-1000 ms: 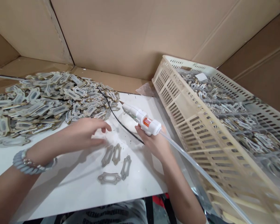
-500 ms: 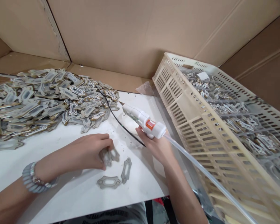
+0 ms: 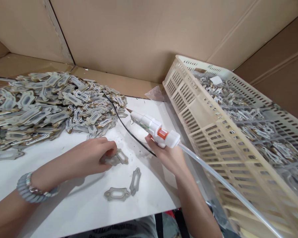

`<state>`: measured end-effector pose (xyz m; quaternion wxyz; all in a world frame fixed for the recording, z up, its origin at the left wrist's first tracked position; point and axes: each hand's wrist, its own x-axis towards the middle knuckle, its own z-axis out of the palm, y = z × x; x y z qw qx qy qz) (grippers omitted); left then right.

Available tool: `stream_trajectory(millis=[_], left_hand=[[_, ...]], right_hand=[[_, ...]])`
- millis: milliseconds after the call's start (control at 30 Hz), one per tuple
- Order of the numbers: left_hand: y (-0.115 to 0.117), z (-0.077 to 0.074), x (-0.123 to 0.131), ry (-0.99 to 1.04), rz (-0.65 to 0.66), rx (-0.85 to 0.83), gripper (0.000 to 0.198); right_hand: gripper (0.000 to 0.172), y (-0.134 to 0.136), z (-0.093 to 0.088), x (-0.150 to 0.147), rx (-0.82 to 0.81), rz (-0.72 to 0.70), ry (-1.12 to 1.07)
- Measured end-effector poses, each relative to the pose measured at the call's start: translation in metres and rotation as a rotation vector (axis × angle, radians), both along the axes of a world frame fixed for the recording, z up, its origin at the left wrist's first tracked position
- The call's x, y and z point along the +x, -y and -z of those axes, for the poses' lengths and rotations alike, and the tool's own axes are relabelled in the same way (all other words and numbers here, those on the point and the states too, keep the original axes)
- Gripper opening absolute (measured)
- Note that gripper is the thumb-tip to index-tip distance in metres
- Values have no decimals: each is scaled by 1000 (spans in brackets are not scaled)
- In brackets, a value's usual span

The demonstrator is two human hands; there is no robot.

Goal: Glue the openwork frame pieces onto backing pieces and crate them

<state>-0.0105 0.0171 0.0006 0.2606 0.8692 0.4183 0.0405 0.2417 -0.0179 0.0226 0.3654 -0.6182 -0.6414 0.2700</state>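
Observation:
My left hand (image 3: 95, 155) is closed round some flat grey oblong plates with a slot in the middle; how many is hidden by the fingers. One slotted plate (image 3: 122, 156) shows at my fingertips, low over the white tabletop. Nearer to me lie two more, a plate (image 3: 117, 194) lying crosswise and a plate (image 3: 135, 181) standing lengthwise to its right. My right hand (image 3: 167, 157) is wrapped round a white hot glue gun (image 3: 151, 128) with an orange part. Its nozzle points up and left, and a long translucent glue stick (image 3: 228, 186) runs out of its back.
A large heap of similar plates (image 3: 47, 105) covers the left of the white table (image 3: 89, 205). At right stands a cream slatted plastic crate (image 3: 196, 105) holding bagged parts (image 3: 248, 114). A black cord (image 3: 126, 129) crosses from the heap to the glue gun. Cardboard walls (image 3: 119, 36) enclose the back.
My left hand has drawn slightly up and left, and a plate at its fingertips shows more clearly. My right hand with the glue gun has shifted slightly right.

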Motion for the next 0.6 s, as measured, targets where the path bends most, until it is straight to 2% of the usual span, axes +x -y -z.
stream_trajectory(millis=[100,233,333,400,467,600], left_hand=[[-5,0,-5,95,-71,104,6],[-11,-4,-18,226,-219,288,24],[-9,-6,-24,317,-349,527,32],[-6,-8,-24,351,-388,727,29],[-2,-11,-22,339,-400,860,24],[3,-16,-18,255,-439,875,25]], right_hand=[[23,1,-1,0,-26,4,-66],[24,4,0,1,-35,-38,-111],[25,5,1,0,21,-104,-80],[27,6,1,-2,81,-172,-48],[29,6,2,-5,128,-240,8],[28,7,2,-8,177,-317,90]])
